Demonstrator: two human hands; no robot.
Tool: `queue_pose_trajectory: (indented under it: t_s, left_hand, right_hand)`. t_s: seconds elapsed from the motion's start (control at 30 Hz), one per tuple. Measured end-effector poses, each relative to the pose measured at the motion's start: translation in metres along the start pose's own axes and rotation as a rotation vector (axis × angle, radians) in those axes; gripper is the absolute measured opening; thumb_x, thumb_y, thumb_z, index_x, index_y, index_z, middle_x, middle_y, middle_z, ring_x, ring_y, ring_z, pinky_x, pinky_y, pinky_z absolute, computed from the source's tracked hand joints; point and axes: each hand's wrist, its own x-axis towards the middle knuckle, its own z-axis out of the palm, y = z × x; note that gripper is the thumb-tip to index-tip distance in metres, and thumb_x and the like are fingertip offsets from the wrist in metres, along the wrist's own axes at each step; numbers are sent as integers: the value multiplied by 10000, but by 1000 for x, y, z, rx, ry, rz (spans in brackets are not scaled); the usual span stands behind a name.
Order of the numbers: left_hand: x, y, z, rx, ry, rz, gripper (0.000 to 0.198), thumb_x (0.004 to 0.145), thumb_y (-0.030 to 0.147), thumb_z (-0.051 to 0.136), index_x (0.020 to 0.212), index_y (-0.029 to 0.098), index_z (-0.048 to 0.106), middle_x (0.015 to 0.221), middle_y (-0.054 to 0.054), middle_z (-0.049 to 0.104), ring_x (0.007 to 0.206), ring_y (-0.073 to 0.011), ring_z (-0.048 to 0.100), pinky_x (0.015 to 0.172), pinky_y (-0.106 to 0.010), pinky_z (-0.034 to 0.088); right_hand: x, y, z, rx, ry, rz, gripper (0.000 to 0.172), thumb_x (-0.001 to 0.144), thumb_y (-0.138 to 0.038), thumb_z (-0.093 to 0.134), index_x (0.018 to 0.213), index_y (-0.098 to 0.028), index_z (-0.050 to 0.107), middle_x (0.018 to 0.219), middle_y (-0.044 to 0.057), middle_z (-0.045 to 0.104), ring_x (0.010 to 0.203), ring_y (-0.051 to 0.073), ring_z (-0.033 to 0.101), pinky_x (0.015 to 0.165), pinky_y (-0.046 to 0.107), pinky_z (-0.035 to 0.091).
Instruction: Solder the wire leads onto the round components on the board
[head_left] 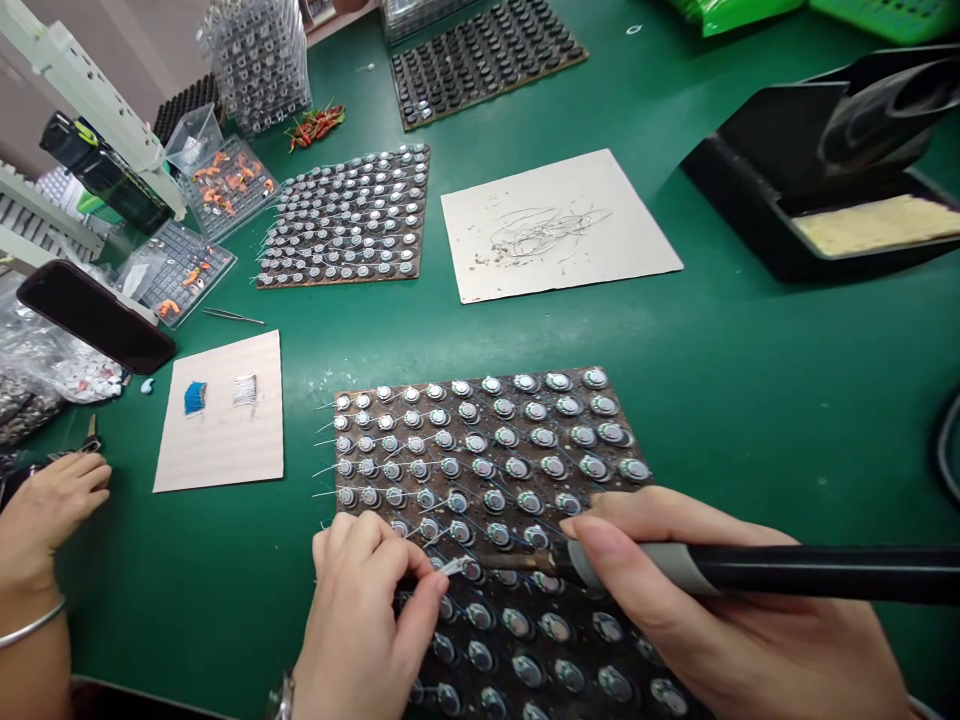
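My left hand [367,600] pinches a small piece of thin whitish wire [454,567] between thumb and forefinger, over a dark board [486,414] covered with rows of small round metal components. In my right hand [720,630] is a soldering iron [810,572], held like a pen by its grey grip. Its tip points left and is at one of the round components, close beside the wire; whether it touches cannot be made out. Fine wires run between components in the upper rows, and some stick out past the board's left edge. My hands hide part of the lower board.
Another person's hand [56,510] rests at the far left. A card with blue and white wire bundles [225,450], a phone [97,315] and tweezers [234,316] are nearby. Behind are a second filled board [345,220], a card with loose wires [637,250] and a soldering-iron stand [772,150].
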Motion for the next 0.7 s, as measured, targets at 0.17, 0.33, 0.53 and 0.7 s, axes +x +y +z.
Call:
queue_pose_trajectory:
  t_s: [0.17, 0.33, 0.53, 0.7]
  left_hand:
    - [0, 1, 1, 9, 5, 4, 142, 934, 206, 549, 797, 219, 583, 837, 4, 561, 849, -209, 493, 755, -378, 333]
    - [-1, 1, 1, 13, 12, 10, 146, 933, 205, 548, 791, 217, 578, 834, 2, 563, 847, -210, 494, 753, -379, 338]
    - [0, 1, 2, 21, 30, 23, 142, 925, 193, 555, 787, 216, 580, 823, 3, 566, 832, -204, 498, 744, -370, 339]
    - [-1, 2, 1, 30, 34, 26, 142, 921, 189, 560, 783, 215, 580, 821, 2, 571, 831, -202, 501, 743, -362, 343]
  right_hand:
    - [-1, 0, 1, -4, 4, 8, 309, 896, -295, 566, 593, -236, 547, 496, -82, 548, 382, 64, 490, 385, 149, 392]
    - [-2, 1, 2, 6, 3, 3, 313, 891, -306, 564, 587, -237, 538, 504, -84, 556, 387, 64, 493, 390, 152, 393]
    - [-4, 1, 1, 10, -10, 7, 329, 896, -308, 557, 576, -237, 524, 516, -79, 572, 395, 70, 503, 384, 158, 396]
    - [-3, 1, 0, 11, -7, 10, 312, 894, -291, 560, 587, -245, 536, 508, -78, 568, 382, 75, 498, 377, 160, 404]
